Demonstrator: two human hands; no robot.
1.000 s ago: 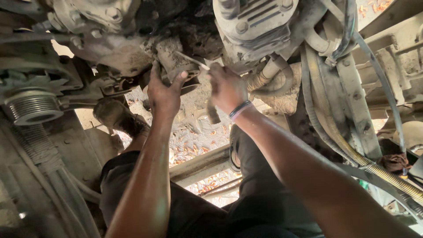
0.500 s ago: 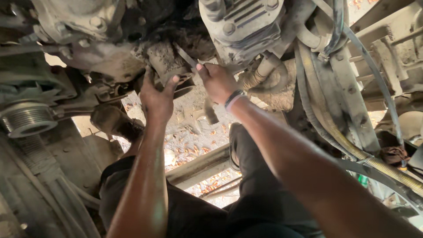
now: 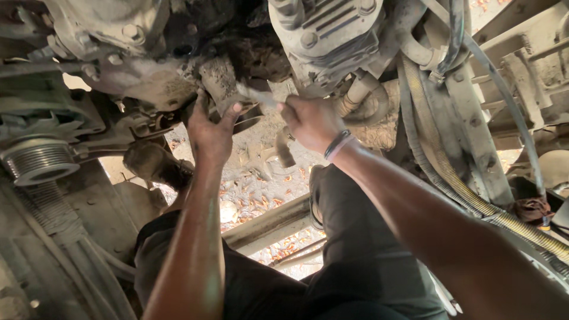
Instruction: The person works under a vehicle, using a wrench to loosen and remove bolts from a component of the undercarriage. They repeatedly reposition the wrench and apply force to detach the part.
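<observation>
Two bare arms reach up under a vehicle. The left hand (image 3: 210,131) is spread open, its fingers and thumb pressed against one dirt-caked metal part (image 3: 220,85) hanging from the grimy engine underside (image 3: 142,71). The right hand (image 3: 309,121) is closed in a fist around one slim metal wrench (image 3: 256,95), whose free end points left and reaches the caked part just above the left thumb. One dark wristband (image 3: 336,144) circles the right wrist. To the left sits one ribbed pulley (image 3: 37,160). To the right, one ribbed corrugated hose (image 3: 450,178) runs down beside several dark cables; their exact count cannot be told. One pale finned housing (image 3: 332,29) hangs above the right hand. The person's two legs in dark trousers (image 3: 349,249) stretch out below.
</observation>
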